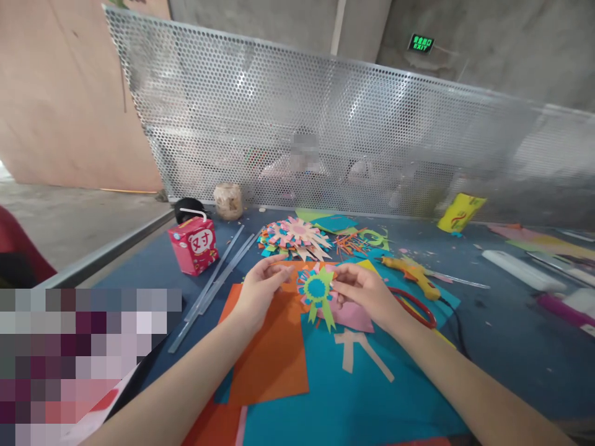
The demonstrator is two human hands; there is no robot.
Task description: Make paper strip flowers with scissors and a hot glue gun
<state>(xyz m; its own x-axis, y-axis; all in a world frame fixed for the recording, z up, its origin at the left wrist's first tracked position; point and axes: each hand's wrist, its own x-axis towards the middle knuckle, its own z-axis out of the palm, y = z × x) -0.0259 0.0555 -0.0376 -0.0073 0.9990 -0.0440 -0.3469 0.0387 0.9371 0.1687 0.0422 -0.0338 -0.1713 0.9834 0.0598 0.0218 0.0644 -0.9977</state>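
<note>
A small paper rosette (317, 289), with a blue centre, a fringed edge and two green tails, is held upright above the table. My right hand (365, 288) pinches it at its right edge between thumb and fingers. Just left of the rosette, my left hand (260, 285) has thumb and forefinger drawn together; what they pinch, if anything, I cannot make out. Beneath lie an orange paper sheet (269, 353) and a larger blue sheet (362, 409). Pale pink paper strips (348, 353) rest on the blue sheet, and a pink paper piece (353, 317) shows behind the rosette.
Behind my hands is a pile of fringed paper rosettes (295, 234). A yellow glue gun (413, 274) and red-handled scissors (425, 317) lie to the right. Clear glue sticks (216, 279) and a pink drink carton (193, 246) are left. A perforated metal screen (279, 93) bounds the table's back.
</note>
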